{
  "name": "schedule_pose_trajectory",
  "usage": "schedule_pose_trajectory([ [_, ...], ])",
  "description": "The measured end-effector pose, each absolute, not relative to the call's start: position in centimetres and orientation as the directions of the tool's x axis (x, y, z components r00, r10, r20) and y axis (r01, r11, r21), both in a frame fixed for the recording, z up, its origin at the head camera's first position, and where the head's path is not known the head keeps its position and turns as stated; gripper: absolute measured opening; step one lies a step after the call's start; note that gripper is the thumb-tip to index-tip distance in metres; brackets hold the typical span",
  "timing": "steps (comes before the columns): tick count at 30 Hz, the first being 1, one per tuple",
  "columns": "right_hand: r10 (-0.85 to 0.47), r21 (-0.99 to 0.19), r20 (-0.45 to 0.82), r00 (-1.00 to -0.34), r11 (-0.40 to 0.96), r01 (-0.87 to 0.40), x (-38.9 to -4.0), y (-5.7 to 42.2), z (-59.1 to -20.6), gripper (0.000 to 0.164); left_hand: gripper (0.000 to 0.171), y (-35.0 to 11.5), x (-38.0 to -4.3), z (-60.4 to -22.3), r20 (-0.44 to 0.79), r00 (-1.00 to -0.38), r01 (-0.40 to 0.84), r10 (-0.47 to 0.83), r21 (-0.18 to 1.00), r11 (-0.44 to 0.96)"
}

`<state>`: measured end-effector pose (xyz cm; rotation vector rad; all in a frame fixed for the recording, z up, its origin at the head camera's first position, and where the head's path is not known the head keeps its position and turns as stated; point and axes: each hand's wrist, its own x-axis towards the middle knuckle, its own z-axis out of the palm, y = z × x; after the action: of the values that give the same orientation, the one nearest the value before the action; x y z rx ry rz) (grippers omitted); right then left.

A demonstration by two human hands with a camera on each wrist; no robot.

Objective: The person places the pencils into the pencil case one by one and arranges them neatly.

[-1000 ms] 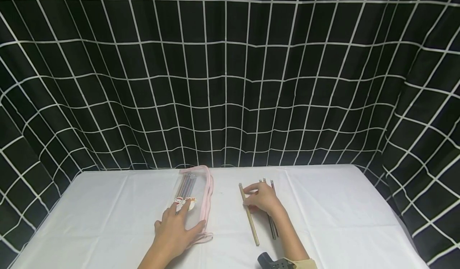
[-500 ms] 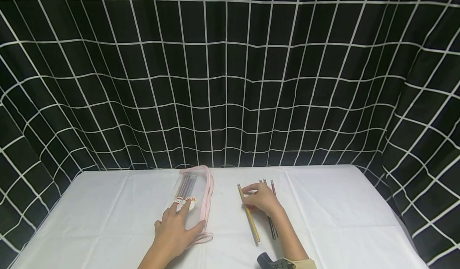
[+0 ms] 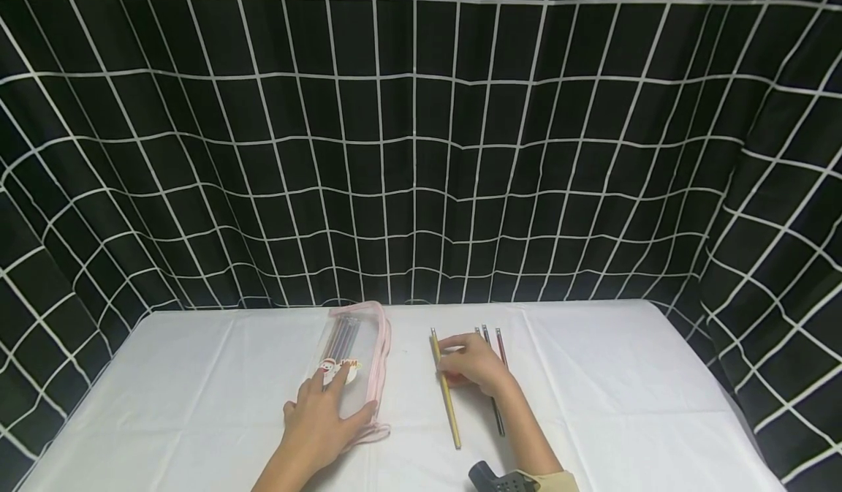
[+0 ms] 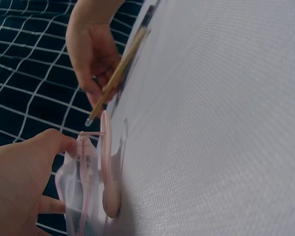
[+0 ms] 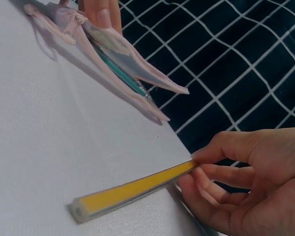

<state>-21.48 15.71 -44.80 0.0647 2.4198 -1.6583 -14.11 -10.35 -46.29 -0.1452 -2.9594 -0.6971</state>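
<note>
My right hand pinches a yellow pencil between thumb and fingers, toward its far end. In the right wrist view the near end of the yellow pencil is blunt, with a round core. My left hand rests on a clear pencil pouch with pink trim, fingers spread over its printed front and thumb at the zipper side. The pouch mouth gapes in the right wrist view, showing a green pencil inside. Several pencils lie within the pouch's far half.
Beside and partly behind the right hand lie a dark pencil and a reddish pencil on the white cloth. A pink strap trails off the pouch's near end. A black gridded curtain hangs behind the table.
The right hand has shifted slightly left with the yellow pencil, whose near end has swung left. Its yellow side now faces up. The left hand and the pouch have stayed put.
</note>
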Motion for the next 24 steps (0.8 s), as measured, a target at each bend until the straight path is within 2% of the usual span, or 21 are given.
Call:
schedule_pose_trajectory([
  [9,-0.110,-0.942,-0.182,-0.977,0.303,0.141,-21.3,15.5,-44.8,0.050,0.082,-10.4,-14.0,-46.1,0.116,-0.990,0.118,0.074,0.436,0.892],
  [16,-0.104,-0.940,-0.169,-0.980,0.317,0.128,-21.3,15.1,-44.9,0.049,0.081,-10.4,-14.0,-46.3,0.124,-0.990,0.120,0.072,0.440,0.890],
  [24,-0.113,-0.959,-0.116,-0.987,0.273,0.082,-21.6,14.4,-44.9,0.054,0.080,-10.4,-14.0,-46.4,0.126,-0.989,0.121,0.072,0.442,0.889],
])
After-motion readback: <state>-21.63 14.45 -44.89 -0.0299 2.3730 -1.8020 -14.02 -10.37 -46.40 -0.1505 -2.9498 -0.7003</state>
